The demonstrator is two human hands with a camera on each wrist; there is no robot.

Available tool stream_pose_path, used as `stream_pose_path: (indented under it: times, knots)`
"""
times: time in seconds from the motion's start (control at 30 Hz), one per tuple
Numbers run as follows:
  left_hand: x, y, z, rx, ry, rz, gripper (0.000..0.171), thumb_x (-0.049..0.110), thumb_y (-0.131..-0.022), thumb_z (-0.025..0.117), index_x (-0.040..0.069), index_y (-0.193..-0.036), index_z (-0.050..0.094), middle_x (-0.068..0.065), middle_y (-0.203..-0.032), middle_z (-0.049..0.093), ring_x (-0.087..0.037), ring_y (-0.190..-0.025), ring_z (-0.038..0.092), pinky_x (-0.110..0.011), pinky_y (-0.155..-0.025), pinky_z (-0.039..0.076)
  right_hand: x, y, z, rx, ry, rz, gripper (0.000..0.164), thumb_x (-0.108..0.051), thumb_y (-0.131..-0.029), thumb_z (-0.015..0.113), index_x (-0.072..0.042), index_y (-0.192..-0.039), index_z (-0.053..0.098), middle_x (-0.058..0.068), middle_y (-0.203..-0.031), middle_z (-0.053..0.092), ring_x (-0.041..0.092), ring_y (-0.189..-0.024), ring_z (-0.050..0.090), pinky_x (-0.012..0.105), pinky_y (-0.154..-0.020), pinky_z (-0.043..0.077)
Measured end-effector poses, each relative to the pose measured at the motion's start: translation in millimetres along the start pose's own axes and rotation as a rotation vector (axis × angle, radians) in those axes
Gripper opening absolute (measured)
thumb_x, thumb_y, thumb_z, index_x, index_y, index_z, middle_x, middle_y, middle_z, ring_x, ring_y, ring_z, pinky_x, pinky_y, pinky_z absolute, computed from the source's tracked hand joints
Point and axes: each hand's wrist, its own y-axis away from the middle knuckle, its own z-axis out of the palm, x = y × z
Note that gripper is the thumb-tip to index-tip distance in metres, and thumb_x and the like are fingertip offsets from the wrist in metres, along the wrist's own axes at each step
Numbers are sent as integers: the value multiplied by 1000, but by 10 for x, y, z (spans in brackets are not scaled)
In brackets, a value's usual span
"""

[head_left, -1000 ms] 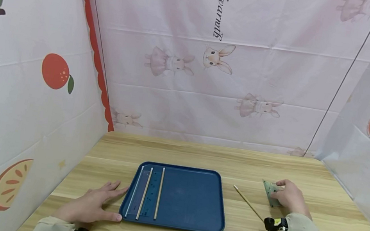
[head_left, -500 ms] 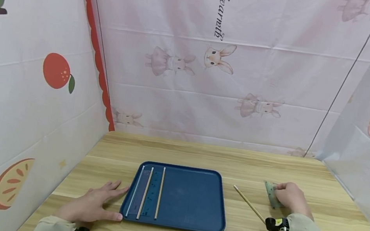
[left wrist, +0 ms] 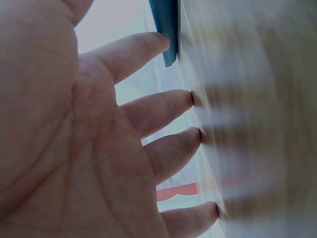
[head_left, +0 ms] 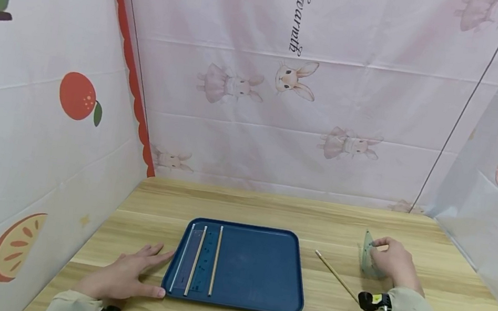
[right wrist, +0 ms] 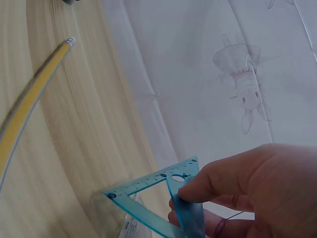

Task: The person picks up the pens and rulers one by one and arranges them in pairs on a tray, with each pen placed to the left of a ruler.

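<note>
My right hand point(head_left: 397, 262) pinches a translucent blue-green set square point(right wrist: 143, 210) between thumb and fingers. In the head view the set square stands tilted up at the right of the table. A pencil point(head_left: 338, 276) with a white tip lies slantwise between it and the tray, partly hidden by the wrist camera. My left hand point(head_left: 129, 274) is spread at the tray's left side, its fingertips on the table in the left wrist view. Its thumb and index fingertips are right at the rim of the dark blue tray point(head_left: 256, 308).
Inside the tray's left part lie two pencils point(head_left: 215, 262), a pale thin stick point(head_left: 180, 260) and a clear ruler point(head_left: 204, 262). Below the set square, a clear plastic piece point(right wrist: 133, 229) shows in the right wrist view. Printed cloth walls point(head_left: 239, 154) border the wooden table point(head_left: 270, 211).
My right hand has gripped the set square and tipped it up from lying nearly flat, shifting slightly right. My left hand has stayed at the tray.
</note>
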Motion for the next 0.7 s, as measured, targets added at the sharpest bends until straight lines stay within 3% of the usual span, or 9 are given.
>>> stream_pose_path:
  times: [0.27,0.5,0.7]
  knots:
    - [5,14,-6,6,0,5,98,59,-86,84,20,-166,43,-32,-171,32,-64,-157,24,-96,-104,19,-126,1,-29,26,-17,-18,44,-15,-99,54,10,-135,53,38,-124,68,42,-102,71,40,-72,57]
    - [14,24,-11,8,-5,5,98,60,-86,84,20,-166,43,-32,-171,32,-64,-157,24,-95,-106,20,-205,2,3,14,-61,-63,43,-13,-99,55,8,-136,51,28,-110,76,28,-91,73,36,-71,55]
    - [25,28,-18,5,-12,10,98,60,-87,83,19,-167,42,-32,-171,32,-63,-157,24,-96,-106,19,-279,-5,93,-3,-122,-83,41,-13,-101,56,6,-137,50,30,-113,74,24,-85,72,36,-69,58]
